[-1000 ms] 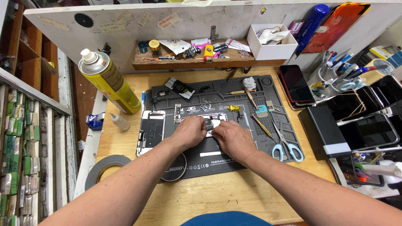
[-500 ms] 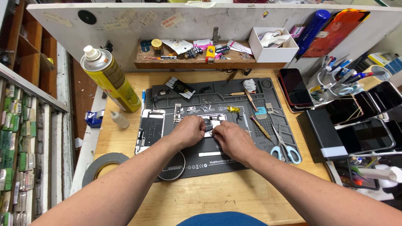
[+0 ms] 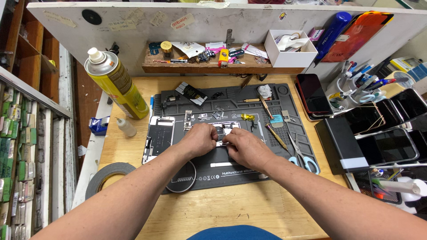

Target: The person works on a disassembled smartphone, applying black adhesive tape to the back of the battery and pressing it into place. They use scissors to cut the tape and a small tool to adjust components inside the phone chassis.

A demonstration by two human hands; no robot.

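Both my hands meet over the middle of a dark grey repair mat (image 3: 249,164) on the wooden bench. My left hand (image 3: 200,138) is curled, its fingers pressing down on a small dark electronic part (image 3: 223,130) with shiny edges. My right hand (image 3: 245,146) pinches the same part from the right, perhaps with a thin metal tool; my fingers hide most of it. An opened phone frame (image 3: 158,137) lies on the mat's left edge, close to my left wrist.
A yellow spray can (image 3: 116,83) and a small white bottle (image 3: 126,126) stand at the left, a tape roll (image 3: 108,174) at the front left. Scissors (image 3: 299,153), small tools and parts lie on the mat's right. Phones and screens (image 3: 382,133) crowd the right side.
The view has shifted slightly. Both hands stay on the small part in the mat's middle, with only small finger movements.
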